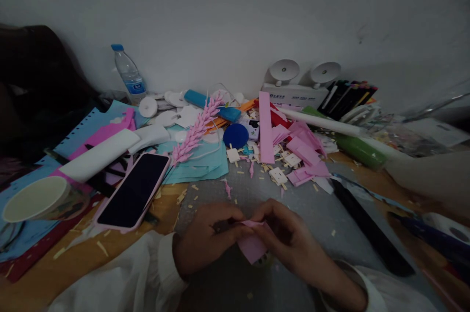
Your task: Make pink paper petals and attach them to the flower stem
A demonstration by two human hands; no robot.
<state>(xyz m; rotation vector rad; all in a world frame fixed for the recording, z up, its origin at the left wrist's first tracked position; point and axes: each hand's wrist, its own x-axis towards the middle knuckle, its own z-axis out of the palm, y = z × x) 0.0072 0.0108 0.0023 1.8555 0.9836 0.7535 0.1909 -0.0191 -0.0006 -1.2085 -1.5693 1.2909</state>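
Between my two hands, low in the middle of the view, is a small pink paper piece (pixel 252 247). My left hand (pixel 210 238) pinches its upper left edge. The fingers of my right hand (pixel 288 239) close on its upper right side, and the paper hangs below the fingertips. Beyond the hands lie small pink twisted scraps (pixel 228 188). A long pink strip (pixel 266 128) and a pile of pink paper pieces (pixel 304 150) lie farther back, near a pink braided paper stem (pixel 198 131).
At the left are a phone (pixel 134 192), a paper cup (pixel 36 199) and a white roll (pixel 99 155). A water bottle (pixel 128 74) stands by the wall. Pens (pixel 345 99) and a white box (pixel 295 94) stand behind. A black bar (pixel 372 228) lies at the right.
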